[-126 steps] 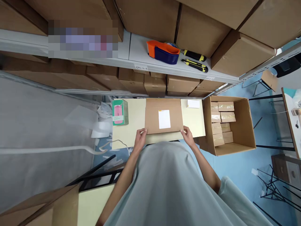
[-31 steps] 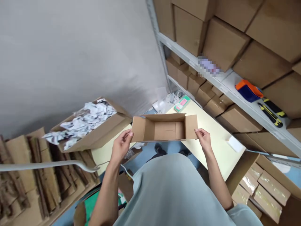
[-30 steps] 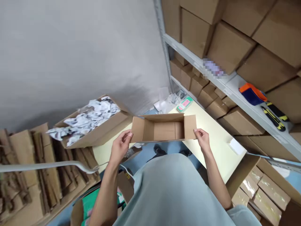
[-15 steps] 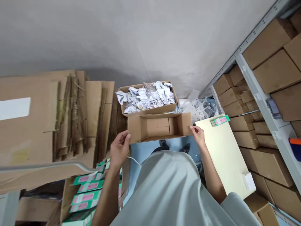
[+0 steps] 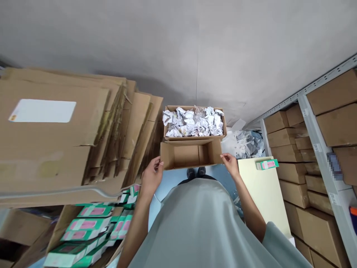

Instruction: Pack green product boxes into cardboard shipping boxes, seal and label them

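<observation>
I hold a small open cardboard box [image 5: 186, 155] in front of me, empty inside, its flaps standing out. My left hand [image 5: 152, 175] grips its left end and my right hand [image 5: 230, 163] grips its right end. Just beyond it, against the grey wall, stands a larger carton of crumpled white paper [image 5: 193, 122].
Flattened cardboard sheets [image 5: 69, 130] lean in a stack on the left. Below them a carton holds several green-and-pink product boxes [image 5: 89, 230]. A pale yellow table [image 5: 264, 197] with one green-and-pink box [image 5: 267, 164] is on the right, beside shelving full of brown cartons [image 5: 304, 149].
I have turned left, away from the table and shelves, carrying the open box. The carton of crumpled paper now lies straight ahead, right behind the box.
</observation>
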### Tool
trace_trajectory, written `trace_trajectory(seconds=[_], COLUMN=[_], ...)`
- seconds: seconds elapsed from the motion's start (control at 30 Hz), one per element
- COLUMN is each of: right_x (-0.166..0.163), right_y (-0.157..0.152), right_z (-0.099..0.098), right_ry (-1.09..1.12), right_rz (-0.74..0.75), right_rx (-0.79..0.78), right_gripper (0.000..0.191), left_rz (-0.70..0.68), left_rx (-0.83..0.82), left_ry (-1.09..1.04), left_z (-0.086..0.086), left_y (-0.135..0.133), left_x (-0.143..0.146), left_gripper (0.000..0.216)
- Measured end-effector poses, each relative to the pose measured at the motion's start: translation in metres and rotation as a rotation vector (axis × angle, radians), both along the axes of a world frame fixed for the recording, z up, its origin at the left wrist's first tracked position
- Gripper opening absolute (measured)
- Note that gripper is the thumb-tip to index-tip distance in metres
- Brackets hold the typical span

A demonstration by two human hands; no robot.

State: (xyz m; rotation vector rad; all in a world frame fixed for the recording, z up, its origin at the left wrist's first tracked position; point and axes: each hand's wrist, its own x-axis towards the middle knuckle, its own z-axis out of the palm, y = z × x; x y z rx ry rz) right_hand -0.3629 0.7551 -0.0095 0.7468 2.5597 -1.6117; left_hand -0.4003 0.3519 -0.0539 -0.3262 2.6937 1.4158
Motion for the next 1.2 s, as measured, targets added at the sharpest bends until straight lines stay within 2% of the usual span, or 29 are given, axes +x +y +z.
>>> trace_trajectory(seconds=[0.13,0.23,0.37,0.5,0.7,0.8,0.93,1.07,1.2], right_x=[-0.028,-0.06,-0.111,-0.166,-0.225,-0.236,-0.241,-0.24,-0.231], right_y=[0.004,0.006,0.006,0.007,0.012,0.013,0.011,0.01,0.011], right_z=[0.015,0.032,0.051,0.065,0.078,0.077,0.073,0.078,0.09], right_ry=[0.09,0.186,0.271,0.186,-0.058,-0.19,-0.269,-0.258,-0.211], right_rz=[0.02,0.048,0.129,0.177,0.246,0.317,0.402,0.434,0.4], right_rx=[0.073,0.135,0.292,0.483,0.73,0.817,0.949,0.992,1.03], right_gripper=[0.055,0.049,0.038,0.034,0.047,0.045,0.043,0.042,0.04], left_rz=[0.027,0.043,0.046,-0.003,-0.138,-0.206,-0.242,-0.249,-0.282], left_rx=[-0.03,-0.082,-0.182,-0.228,-0.227,-0.204,-0.2,-0.196,-0.213], left_ry=[0.006,0.054,0.163,0.242,0.383,0.409,0.375,0.337,0.332], left_z=[0.001,0.012,0.031,0.046,0.064,0.065,0.056,0.047,0.042], left_y=[0.003,0.011,0.02,0.029,0.057,0.076,0.093,0.096,0.093], left_x=[-0.01,-0.025,-0.047,-0.064,-0.082,-0.088,-0.096,-0.1,-0.1], left_gripper=[0.057,0.066,0.071,0.066,0.05,0.043,0.036,0.034,0.034])
